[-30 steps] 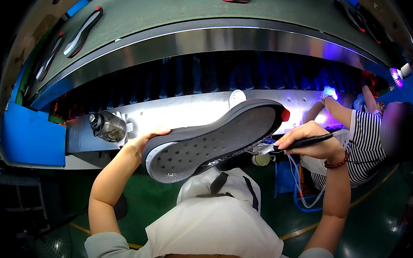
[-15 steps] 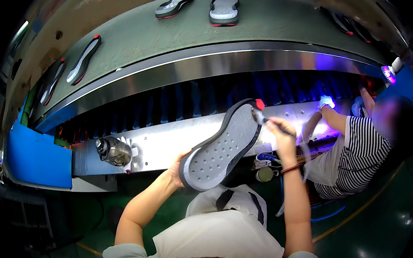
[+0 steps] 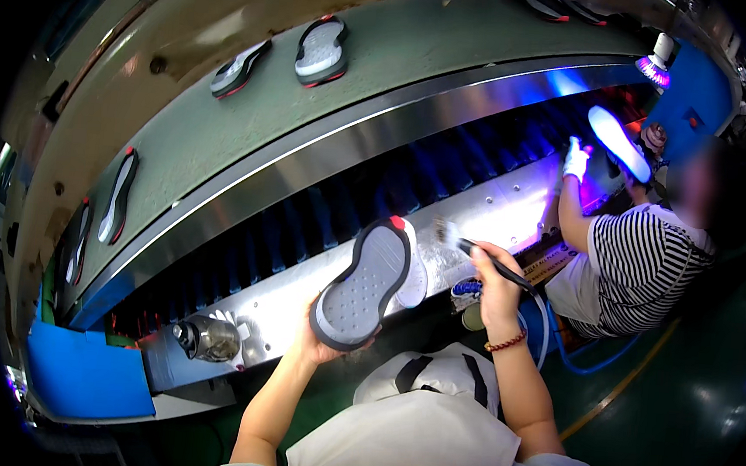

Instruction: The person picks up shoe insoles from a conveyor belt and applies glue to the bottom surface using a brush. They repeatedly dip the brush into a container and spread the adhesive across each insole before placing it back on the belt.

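My left hand grips the heel end of a grey shoe sole with a dark rim and a red toe tip, held upright with its studded underside facing me. A white layer shows behind its right edge. My right hand holds a dark-handled brush, its pale bristles just right of the sole's toe. Both are raised in front of the steel ledge of the conveyor.
Several soles ride the green upper belt. A metal can stands on the ledge at left beside a blue tray. To the right, a person in a striped shirt holds a white sole under a purple lamp.
The sole has swung from lying across to standing upright and further from me. My right hand with the brush rose to the toe end. The view tilted, showing more of the upper belt.
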`<state>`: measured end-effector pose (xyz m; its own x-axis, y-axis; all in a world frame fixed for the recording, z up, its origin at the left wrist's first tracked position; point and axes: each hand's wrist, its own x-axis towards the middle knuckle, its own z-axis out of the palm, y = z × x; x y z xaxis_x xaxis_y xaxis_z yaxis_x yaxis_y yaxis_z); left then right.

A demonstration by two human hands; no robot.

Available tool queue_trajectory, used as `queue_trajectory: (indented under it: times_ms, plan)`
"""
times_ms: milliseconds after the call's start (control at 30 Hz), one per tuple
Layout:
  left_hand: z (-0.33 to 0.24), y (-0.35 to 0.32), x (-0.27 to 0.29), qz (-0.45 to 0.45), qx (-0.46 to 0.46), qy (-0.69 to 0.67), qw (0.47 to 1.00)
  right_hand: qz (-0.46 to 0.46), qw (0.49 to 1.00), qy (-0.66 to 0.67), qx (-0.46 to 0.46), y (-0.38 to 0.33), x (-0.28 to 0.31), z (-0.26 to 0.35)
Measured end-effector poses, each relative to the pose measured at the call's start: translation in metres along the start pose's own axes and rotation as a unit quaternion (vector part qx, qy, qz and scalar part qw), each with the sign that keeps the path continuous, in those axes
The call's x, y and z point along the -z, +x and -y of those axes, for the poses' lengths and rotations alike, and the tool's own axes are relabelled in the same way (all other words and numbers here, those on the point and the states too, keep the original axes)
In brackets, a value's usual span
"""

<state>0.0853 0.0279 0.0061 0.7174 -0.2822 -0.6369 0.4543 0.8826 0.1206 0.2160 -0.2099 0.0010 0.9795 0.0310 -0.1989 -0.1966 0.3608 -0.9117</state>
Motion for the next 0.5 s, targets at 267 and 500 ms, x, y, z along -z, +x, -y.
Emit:
queue_trajectory:
  times_ms: [267,500]
  plan:
    - [-0.030,0.021,-0.036,0.100,-0.013,0.093,0.991,-0.123,0.990,-0.014,-0.060,-0.019,0.083,-0.039]
    - [-0.064,0.101,-0.203,0.321,-0.045,0.007,0.946,-0.127,0.986,0.015,-0.103,-0.019,0.097,-0.040]
